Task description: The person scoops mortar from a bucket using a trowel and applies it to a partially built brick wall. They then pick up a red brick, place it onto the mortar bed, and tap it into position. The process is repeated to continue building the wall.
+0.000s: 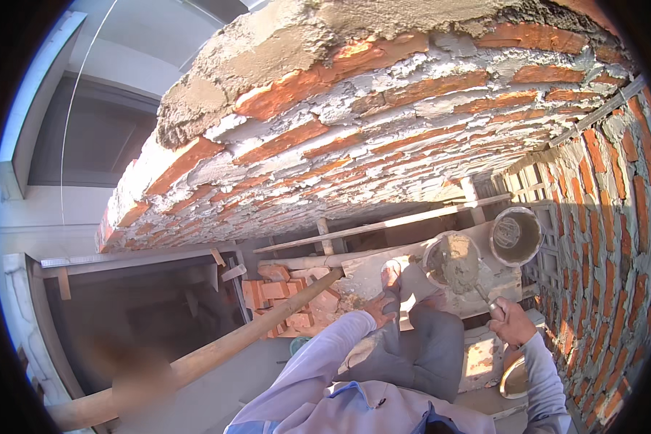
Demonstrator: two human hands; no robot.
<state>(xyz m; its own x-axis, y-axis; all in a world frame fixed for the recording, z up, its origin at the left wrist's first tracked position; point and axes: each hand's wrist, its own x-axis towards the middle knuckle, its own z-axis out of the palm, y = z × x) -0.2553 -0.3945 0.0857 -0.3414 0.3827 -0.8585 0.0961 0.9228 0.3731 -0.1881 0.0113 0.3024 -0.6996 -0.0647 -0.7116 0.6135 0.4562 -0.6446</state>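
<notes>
My right hand (512,322) grips the handle of a trowel (480,291). Wet grey mortar (458,263) covers its blade, which is over a round bucket (428,254) standing on the planks. My left hand (379,309) rests on my bent leg in grey trousers, its fingers lying out with nothing in them. Close to that leg, my bare foot (391,273) is on the boards. In front of me rises a brick wall (383,145), with a thick bed of fresh mortar (246,72) along its top.
A second bucket (517,233) stands to the right, and a third (513,382) sits lower by my right arm. Loose red bricks (275,291) are piled left of my foot. A wooden pole (231,343) slants across the left. Another brick wall (607,239) closes the right side.
</notes>
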